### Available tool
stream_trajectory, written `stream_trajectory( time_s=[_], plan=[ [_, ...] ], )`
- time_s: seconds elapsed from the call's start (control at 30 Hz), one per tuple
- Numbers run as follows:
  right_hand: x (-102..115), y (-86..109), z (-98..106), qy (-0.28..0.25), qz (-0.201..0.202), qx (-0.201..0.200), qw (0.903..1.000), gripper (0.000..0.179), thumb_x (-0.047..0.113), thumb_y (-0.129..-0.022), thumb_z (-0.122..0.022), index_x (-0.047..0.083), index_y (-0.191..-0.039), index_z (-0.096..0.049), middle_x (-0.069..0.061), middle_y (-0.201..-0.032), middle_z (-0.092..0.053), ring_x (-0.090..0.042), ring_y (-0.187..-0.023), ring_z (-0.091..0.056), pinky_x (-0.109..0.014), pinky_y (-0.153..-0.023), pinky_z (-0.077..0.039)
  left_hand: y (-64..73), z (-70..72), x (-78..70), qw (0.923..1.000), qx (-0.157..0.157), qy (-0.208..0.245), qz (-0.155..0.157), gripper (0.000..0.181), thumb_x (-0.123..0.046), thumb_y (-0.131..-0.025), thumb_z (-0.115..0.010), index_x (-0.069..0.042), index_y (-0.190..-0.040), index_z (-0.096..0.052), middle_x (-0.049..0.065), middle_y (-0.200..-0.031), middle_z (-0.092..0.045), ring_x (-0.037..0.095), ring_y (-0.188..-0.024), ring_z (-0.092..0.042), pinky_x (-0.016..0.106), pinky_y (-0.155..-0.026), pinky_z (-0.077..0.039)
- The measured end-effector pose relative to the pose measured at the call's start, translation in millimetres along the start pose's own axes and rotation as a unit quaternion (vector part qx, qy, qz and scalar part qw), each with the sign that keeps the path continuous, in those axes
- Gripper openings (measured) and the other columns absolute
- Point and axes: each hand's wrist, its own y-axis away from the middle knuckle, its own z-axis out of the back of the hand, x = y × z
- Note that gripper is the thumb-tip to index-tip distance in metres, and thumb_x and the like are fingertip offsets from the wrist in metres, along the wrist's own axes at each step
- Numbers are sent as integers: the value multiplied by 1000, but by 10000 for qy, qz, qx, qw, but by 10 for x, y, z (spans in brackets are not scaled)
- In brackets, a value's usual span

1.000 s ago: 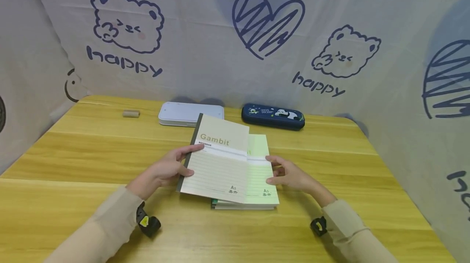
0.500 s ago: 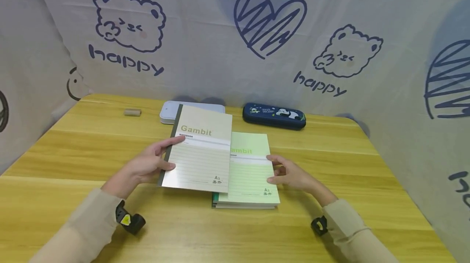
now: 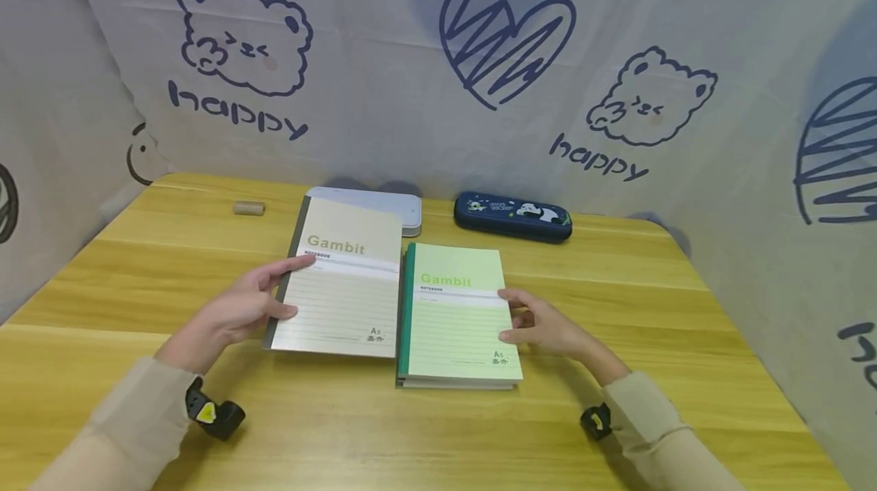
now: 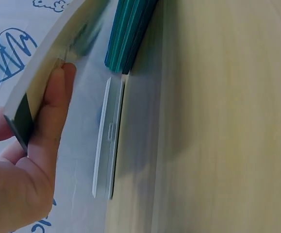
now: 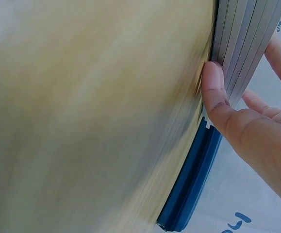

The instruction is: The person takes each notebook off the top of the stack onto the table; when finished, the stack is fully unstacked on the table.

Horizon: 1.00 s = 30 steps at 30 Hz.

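My left hand grips the dark spine side of a cream notebook marked "Gambit", thumb and index finger over its cover. The left wrist view shows other fingers curled underneath, with the notebook raised off the table. Right beside it lies a stack of notebooks, topped by a light green notebook with a green spine. My right hand holds the stack's right edge. In the right wrist view, its fingers sit around the layered page edges, one fingertip low by the table.
A white case stands at the back, partly behind the cream notebook. To its right is a navy pencil case with a panda print. A small tan cylinder lies at the back left of the wooden table. Printed cloth hangs behind.
My left hand has carried the cream notebook left, off the stack, uncovering the light green notebook's cover and spine. My right hand has stayed at the stack's right edge.
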Motion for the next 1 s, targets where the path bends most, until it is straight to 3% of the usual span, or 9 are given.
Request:
stream_trajectory(
  time_s=[0.4,1.0],
  plan=[
    [21,8,-1,-40,-31,-13,10000,68,10,-82,-65,-9,-134,-26,-27,-121,-39,-22,-84,-47,-31,-72,-41,-4,12,26,9992,-11,-138,376,77,21,-73,-47,3,-140,-14,20,-113,-43,22,-83,-59,42,-69,-49],
    [20,7,-4,-46,2,13,10000,68,9,-82,-64,-10,-134,-25,-27,-120,-40,-22,-83,-47,-29,-70,-41,-68,-63,64,9977,-13,-222,643,78,23,-71,-47,4,-140,-16,18,-105,-48,20,-81,-58,39,-68,-50]
  ],
)
